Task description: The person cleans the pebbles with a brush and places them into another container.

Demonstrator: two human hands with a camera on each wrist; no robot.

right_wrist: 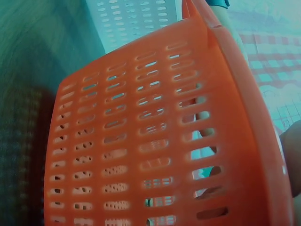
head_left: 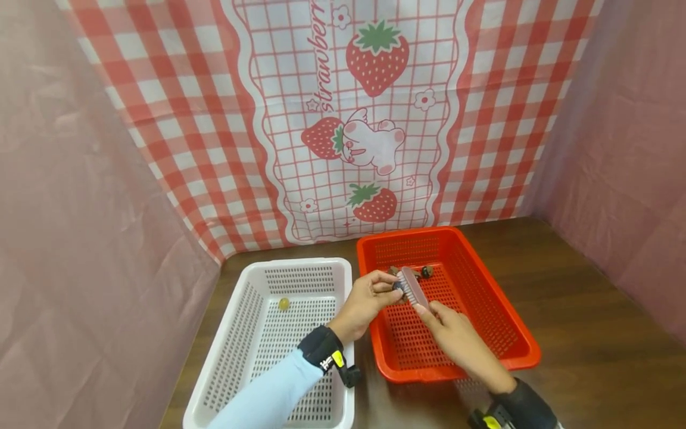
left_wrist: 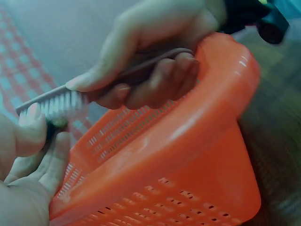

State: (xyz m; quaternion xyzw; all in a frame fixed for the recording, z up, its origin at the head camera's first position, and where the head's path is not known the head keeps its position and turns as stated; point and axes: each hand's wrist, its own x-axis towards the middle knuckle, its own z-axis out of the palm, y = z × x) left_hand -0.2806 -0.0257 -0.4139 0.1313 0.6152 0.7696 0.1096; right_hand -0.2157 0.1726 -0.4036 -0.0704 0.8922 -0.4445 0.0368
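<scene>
My left hand [head_left: 370, 298] pinches a small dark round object [head_left: 398, 286] between thumb and fingertips, above the left part of the red basket. My right hand [head_left: 458, 336] grips a pinkish brush [head_left: 415, 289], its white bristles against the dark object. In the left wrist view, the right hand [left_wrist: 146, 61] has its fingers curled round the brush handle and its thumb along the back, while the left hand [left_wrist: 28, 165] holds the dark object [left_wrist: 52, 128] under the bristles [left_wrist: 66, 104]. The right wrist view shows mostly the red basket's wall [right_wrist: 131, 132], with part of a hand at the right edge.
Several small dark and brown objects [head_left: 426, 272] lie at the back of the red basket [head_left: 517, 363]. A white basket [head_left: 214, 333] stands to its left with a yellowish ball [head_left: 284, 304] inside. A checked strawberry cloth [head_left: 375, 143] hangs behind the wooden table [head_left: 584, 333].
</scene>
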